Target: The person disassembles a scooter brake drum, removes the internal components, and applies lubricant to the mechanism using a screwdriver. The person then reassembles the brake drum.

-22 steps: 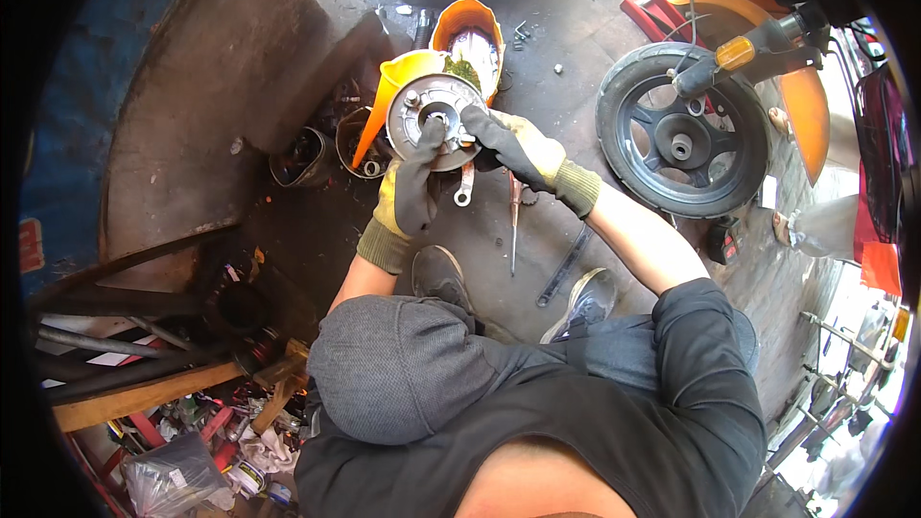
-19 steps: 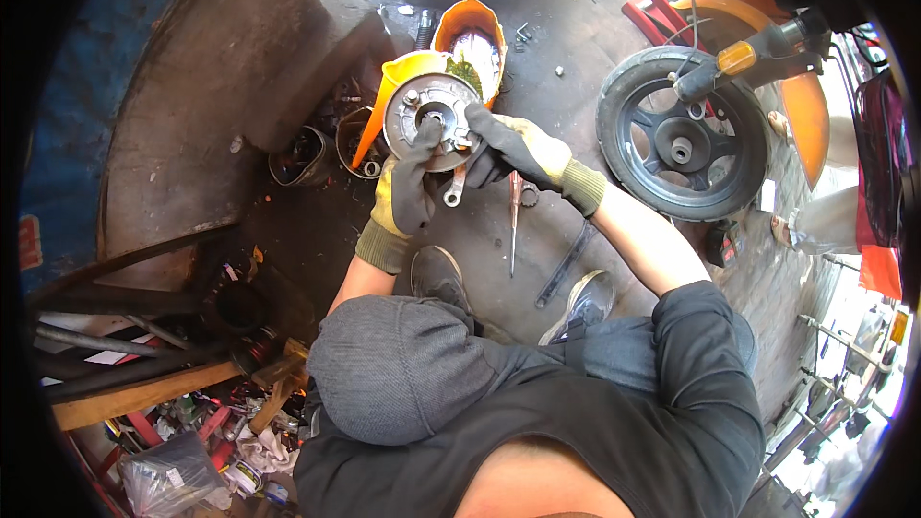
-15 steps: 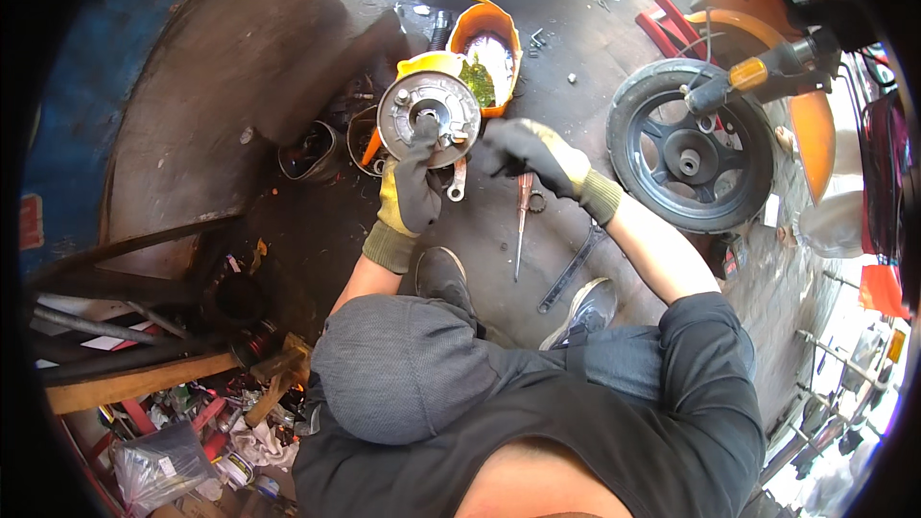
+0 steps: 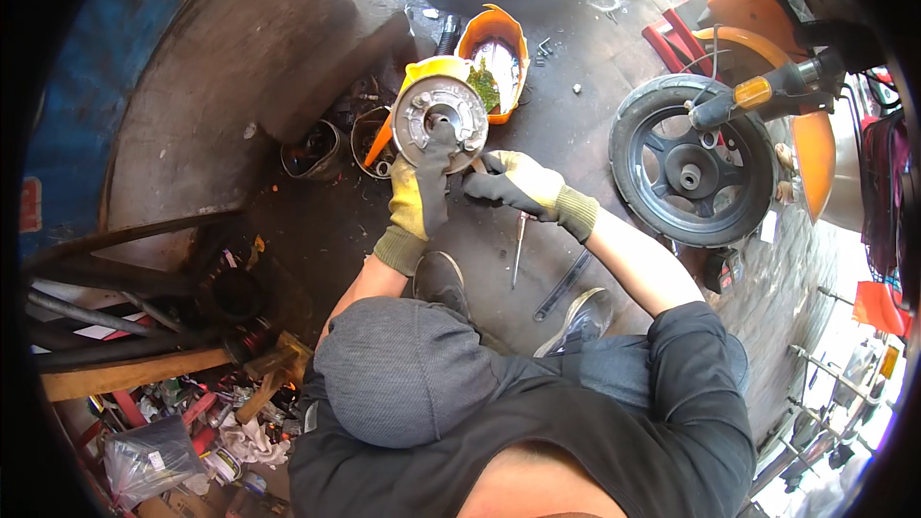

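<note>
My gloved left hand [image 4: 419,197] grips a round metal brake plate [image 4: 459,101] by its lower edge, the thumb lying near the centre hole. Close against the plate's lower right, my gloved right hand [image 4: 518,184] has its fingers closed on the end of a small metal lever [image 4: 478,165]; most of the lever is hidden by the glove and plate. Below the right hand, a screwdriver [image 4: 519,254] lies on the floor, its handle partly covered. A flat dark metal bar [image 4: 563,285] rests near my right shoe.
Beyond the plate stand an orange cut-open container [image 4: 523,58] and a yellow one [image 4: 432,67]. Two tins [image 4: 315,153] of parts sit to the left. A wheel with a tyre [image 4: 628,173] lies at right, beside orange body panels [image 4: 815,153]. Clutter fills the lower left.
My right hand has come left and down to the plate's edge and closed on the lever. The plate has shifted slightly to the right in the picture, still in my left hand.
</note>
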The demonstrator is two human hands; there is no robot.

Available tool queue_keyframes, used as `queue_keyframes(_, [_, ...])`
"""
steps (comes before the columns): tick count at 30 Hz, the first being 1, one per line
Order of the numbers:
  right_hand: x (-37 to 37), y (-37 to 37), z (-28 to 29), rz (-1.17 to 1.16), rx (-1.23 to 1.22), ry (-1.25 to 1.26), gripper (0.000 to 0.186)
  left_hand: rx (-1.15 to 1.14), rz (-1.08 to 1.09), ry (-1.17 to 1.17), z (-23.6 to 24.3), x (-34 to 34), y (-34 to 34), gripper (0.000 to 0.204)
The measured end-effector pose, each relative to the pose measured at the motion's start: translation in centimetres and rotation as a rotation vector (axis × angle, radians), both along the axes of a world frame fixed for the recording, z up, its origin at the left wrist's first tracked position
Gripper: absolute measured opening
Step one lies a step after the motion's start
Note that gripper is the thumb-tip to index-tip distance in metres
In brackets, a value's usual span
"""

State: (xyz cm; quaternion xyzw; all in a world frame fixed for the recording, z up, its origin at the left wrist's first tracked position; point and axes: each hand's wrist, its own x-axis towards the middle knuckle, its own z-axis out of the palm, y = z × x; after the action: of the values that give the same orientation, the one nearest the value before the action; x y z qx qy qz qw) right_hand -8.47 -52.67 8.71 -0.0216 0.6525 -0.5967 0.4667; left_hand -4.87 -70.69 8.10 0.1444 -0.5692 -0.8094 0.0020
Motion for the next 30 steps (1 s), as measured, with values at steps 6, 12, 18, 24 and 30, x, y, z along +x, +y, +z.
queue_keyframes(6, [2.3, -1.6, -1.5, -0.086, -0.095, -0.072, 0.027, -0.417, -0.037, 0.049, -0.1, -0.1, 0.9, 0.056])
queue_keyframes(12, [1.5, -0.8, -1.7, -0.067, 0.009, 0.134, 0.031, -0.458, -0.019, 0.196, 1.6, 0.2, 1.1, 0.060])
queue_keyframes(18, [2.5, -1.4, -1.1, 0.087, 0.099, 0.308, 0.033, -0.356, -0.036, 0.085, 2.1, 0.5, 1.4, 0.056])
queue_keyframes(24, [-2.6, 4.3, -1.4, 0.599, 0.176, 0.552, 0.051, -0.290, -0.106, 0.013, 2.6, 0.8, 0.0, 0.054])
queue_keyframes(30, [-5.2, 8.9, -5.2, 0.368, 0.917, 0.043, 0.086, -0.357, -0.039, 0.098, 2.5, 0.8, -0.5, 0.058])
